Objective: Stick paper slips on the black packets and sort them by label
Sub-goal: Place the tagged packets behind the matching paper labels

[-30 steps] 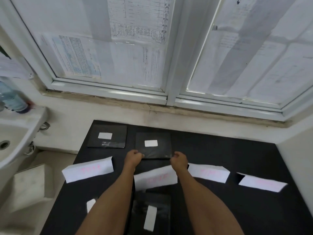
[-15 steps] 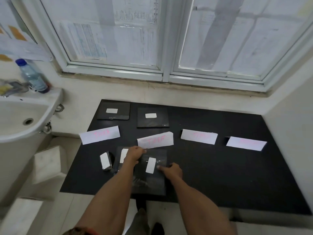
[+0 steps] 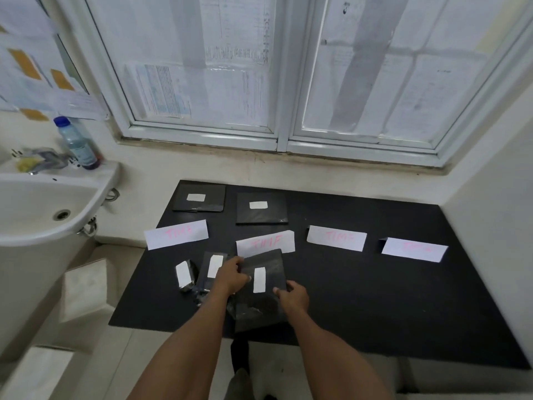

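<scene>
Black surface [image 3: 375, 298], near edge: left hand [image 3: 230, 277] and right hand [image 3: 292, 295] pinch opposite sides of the packet [image 3: 274, 271] between them.

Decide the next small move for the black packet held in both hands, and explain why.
Probably lift the black packet clear and forward toward the label cards: the left hand and right hand grip its edges, and its white slip is on.

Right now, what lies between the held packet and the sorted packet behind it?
In the head view, one white label sheet with pink lettering; the held packet overlaps its near edge.
</scene>
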{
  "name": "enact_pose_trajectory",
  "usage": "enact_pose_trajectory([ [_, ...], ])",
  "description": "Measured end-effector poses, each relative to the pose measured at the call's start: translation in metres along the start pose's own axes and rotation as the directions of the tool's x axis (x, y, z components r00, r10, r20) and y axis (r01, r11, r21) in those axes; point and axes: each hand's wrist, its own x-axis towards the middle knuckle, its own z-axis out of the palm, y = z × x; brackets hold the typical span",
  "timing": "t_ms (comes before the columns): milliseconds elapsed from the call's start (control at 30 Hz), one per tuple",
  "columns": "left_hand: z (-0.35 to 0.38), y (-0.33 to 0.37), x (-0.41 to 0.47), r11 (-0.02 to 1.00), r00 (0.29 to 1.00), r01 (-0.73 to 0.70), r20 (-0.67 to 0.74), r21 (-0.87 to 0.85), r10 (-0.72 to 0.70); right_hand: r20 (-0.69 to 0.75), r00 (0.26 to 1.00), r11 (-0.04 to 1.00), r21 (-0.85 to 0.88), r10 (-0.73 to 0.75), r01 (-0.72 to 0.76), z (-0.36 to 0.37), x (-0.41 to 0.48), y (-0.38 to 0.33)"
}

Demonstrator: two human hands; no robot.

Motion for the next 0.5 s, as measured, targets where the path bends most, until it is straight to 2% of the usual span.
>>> enact_pose_trajectory([
  [67, 0.001, 0.009, 0.002, 0.999, 0.999, -0.043, -0.019, 0.003, 0.043, 0.042, 0.999, 0.998, 0.064, -0.003, 0.001, -0.011, 0.002, -0.004],
  [167, 0.002, 0.024, 0.005, 0.992, 0.994, -0.092, -0.045, 0.083, 0.096, 0.193, 0.981, 0.988, 0.146, 0.013, -0.042, -0.036, 0.004, -0.016],
  [267, 0.002, 0.036, 0.013, 0.989, 0.996, -0.089, -0.008, 0.117, 0.091, 0.357, 0.934, 0.998, 0.053, 0.02, -0.042, -0.065, 0.013, -0.037],
  [367, -0.001, 0.044, 0.024, 0.999, 0.994, -0.035, 0.107, 0.018, 0.032, 0.466, 0.884, 0.995, 0.073, 0.022, -0.063, -0.087, 0.023, -0.058],
  [500, -0.009, 0.06, 0.042, 0.988, 0.966, -0.071, 0.239, -0.138, 0.102, 0.439, 0.899, 0.995, 0.086, 0.009, -0.053, -0.11, 0.038, -0.081],
])
